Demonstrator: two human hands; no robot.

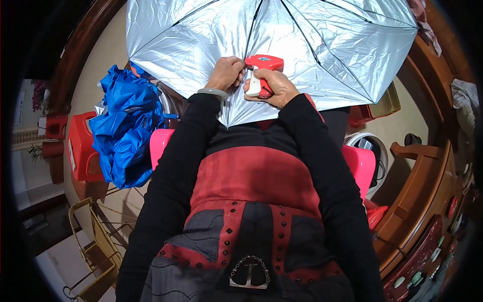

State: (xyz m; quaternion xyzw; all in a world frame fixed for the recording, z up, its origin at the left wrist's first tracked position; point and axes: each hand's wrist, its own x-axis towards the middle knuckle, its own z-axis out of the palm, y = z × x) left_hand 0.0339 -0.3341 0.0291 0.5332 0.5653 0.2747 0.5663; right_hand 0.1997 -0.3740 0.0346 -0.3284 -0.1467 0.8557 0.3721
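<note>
While right hand (279,88) holds tagging gun (267,63) | it points left | axis crosswise

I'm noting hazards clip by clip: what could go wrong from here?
The left hand is right beside the nose of the red-and-white tool gripped in the right hand, so a slip might catch a finger. The tool is in front of the silver umbrella, whose thin-looking fabric could snag or tear. A dark rib runs close to the nose and might get knocked.
</note>
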